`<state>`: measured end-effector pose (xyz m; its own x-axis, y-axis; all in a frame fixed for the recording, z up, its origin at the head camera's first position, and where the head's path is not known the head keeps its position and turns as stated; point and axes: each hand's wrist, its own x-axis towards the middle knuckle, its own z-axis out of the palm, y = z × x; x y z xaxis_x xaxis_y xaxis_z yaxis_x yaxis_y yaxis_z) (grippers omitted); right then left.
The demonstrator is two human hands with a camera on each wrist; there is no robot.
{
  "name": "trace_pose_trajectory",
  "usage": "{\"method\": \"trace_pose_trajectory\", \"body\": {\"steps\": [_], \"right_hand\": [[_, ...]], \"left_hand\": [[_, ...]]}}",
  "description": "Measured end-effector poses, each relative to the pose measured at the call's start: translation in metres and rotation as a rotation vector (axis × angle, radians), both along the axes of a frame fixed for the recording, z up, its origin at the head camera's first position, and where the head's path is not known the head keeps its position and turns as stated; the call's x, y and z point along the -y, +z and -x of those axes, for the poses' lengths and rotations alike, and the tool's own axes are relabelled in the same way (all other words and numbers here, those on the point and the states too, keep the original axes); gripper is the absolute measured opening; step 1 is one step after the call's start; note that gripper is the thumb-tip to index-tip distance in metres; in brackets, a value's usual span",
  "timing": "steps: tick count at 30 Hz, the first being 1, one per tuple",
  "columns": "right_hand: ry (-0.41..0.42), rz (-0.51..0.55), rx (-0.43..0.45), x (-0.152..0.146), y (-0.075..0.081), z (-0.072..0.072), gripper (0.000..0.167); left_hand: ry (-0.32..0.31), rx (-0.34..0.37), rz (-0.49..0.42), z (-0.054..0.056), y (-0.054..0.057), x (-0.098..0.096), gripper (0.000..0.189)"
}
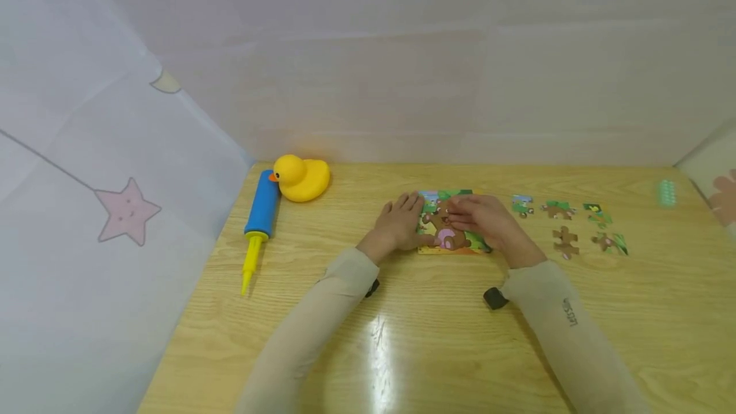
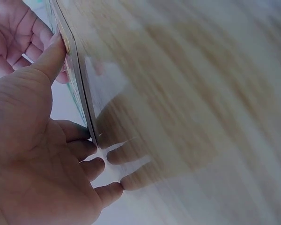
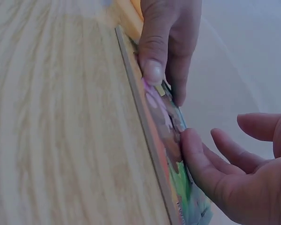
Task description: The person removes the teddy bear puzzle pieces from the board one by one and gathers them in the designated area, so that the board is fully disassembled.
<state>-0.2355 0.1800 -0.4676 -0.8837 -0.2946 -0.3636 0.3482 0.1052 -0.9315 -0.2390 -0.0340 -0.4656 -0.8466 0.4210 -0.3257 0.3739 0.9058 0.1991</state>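
A bear jigsaw puzzle (image 1: 445, 238) lies flat on the wooden table, its lower edge towards me. My left hand (image 1: 399, 223) rests at the puzzle's left side with fingers extended; its thumb touches the puzzle's face near the lower edge. In the left wrist view, the fingertips of that left hand (image 2: 51, 150) meet the table by the board's corner. My right hand (image 1: 489, 219) is over the puzzle's right part. In the right wrist view, a fingertip of the right hand (image 3: 243, 173) touches the picture, the other fingers loosely bent. Part of the picture is hidden beneath it.
Several loose puzzle pieces (image 1: 566, 243) lie right of the board. Farther right is a small pale green item (image 1: 667, 193). At the back left, a yellow rubber duck (image 1: 307, 181) sits against a blue and yellow hand pump (image 1: 264, 206). A pale cloth wall (image 1: 368, 94) rises behind the table.
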Motion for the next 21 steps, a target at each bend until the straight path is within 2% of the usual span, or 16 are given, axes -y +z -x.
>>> {"method": "trace_pose_trajectory", "body": {"steps": [9, 12, 16, 21], "right_hand": [[-0.062, 0.029, 0.032, 0.0, -0.004, 0.003, 0.044], [-0.042, 0.033, 0.047, 0.004, -0.005, 0.002, 0.044], [-0.008, -0.024, 0.049, 0.011, -0.005, 0.001, 0.043], [-0.011, -0.129, 0.0, 0.017, -0.007, 0.001, 0.041]], "left_hand": [[0.007, 0.004, 0.014, 0.0, -0.002, 0.001, 0.108], [0.015, 0.006, 0.016, 0.0, -0.002, 0.0, 0.108], [0.01, 0.001, 0.013, 0.001, -0.002, -0.001, 0.107], [0.001, -0.005, 0.02, 0.0, -0.004, -0.001, 0.108]]}}
